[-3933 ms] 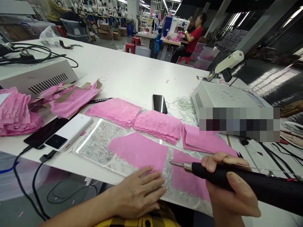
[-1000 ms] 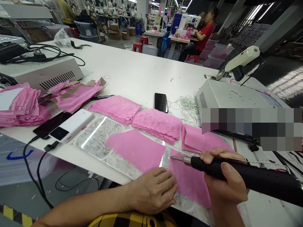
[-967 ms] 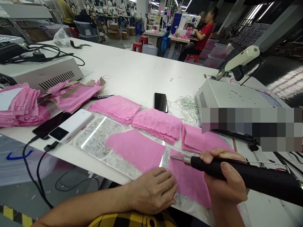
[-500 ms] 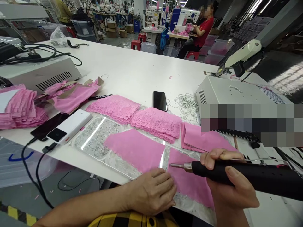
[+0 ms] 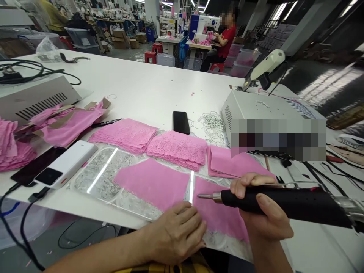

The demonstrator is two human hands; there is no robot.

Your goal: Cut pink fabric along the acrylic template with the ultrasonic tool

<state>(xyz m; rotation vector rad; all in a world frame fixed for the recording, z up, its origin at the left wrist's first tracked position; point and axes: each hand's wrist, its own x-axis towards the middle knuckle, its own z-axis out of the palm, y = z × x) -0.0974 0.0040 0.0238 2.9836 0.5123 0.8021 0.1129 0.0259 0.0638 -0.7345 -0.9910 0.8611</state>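
Observation:
My right hand [image 5: 263,206] is wrapped round a black handheld tool [image 5: 281,204] with a pointed metal tip. The tip points left, over the edge of a pink fabric panel [image 5: 216,212]; I cannot tell whether it touches. My left hand [image 5: 178,231] rests at the near edge of the panels with fingers curled together, and what lies under them is hidden. Left of it, a second flat pink panel [image 5: 155,182] lies on a clear patterned plate [image 5: 99,174]. Behind are two stacks of pink lace pieces [image 5: 125,134], [image 5: 178,148] and folded pink fabric [image 5: 236,161].
A phone [image 5: 181,122] and a heap of thin white cords [image 5: 213,127] lie behind the stacks. A vented grey box [image 5: 256,106] stands at right. At left are a white power bank [image 5: 68,163], cables and more pink pieces [image 5: 14,148]. A person in red [image 5: 226,40] sits at a sewing machine beyond.
The whole view has shifted, with the table items now further left in the picture. Both hands keep their grip and place by the pink panels; the tool tip stays over the right panel's edge.

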